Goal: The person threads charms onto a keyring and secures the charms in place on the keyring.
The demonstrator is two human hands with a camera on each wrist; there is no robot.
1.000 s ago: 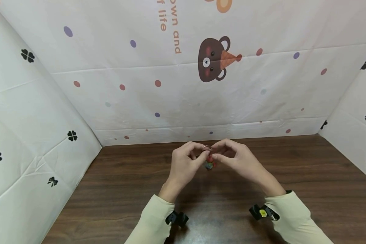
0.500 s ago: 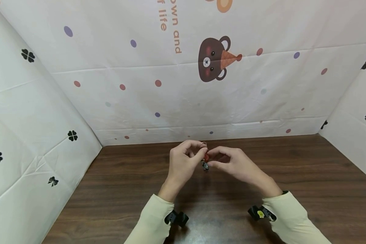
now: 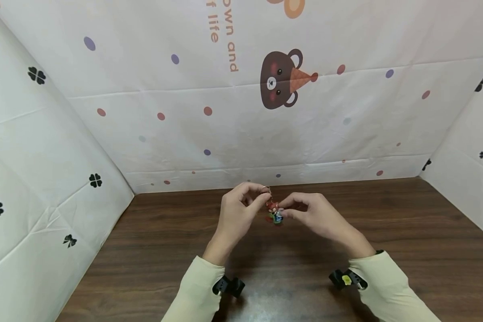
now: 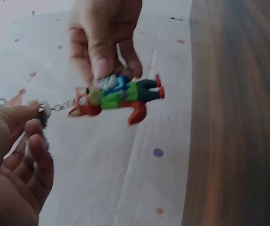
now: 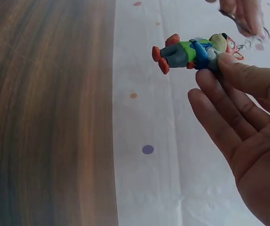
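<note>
A fox figure keychain (image 3: 275,214) is held in the air between both hands, above the table. The fox (image 4: 134,92) has an orange head and tail, a green top, dark trousers and red feet, with a smaller grey-and-blue figure (image 5: 204,55) at its front. My left hand (image 3: 236,214) pinches the metal ring end between thumb and fingers; a short chain (image 4: 63,105) runs from there to the fox's head. On the other side, my right hand (image 3: 319,217) pinches the figure at its front with thumb and index finger. Its other fingers (image 5: 219,127) are spread below.
The brown wood-grain table (image 3: 153,250) lies under both hands. White printed cloth (image 3: 177,134) forms a wall behind it and at both sides. Black camera mounts (image 3: 229,286) sit on both wrists.
Both hands were together at the ring; my right hand then moved down to the figure. The figure has turned, showing its front more, and my left hand has shifted slightly left with the ring.
</note>
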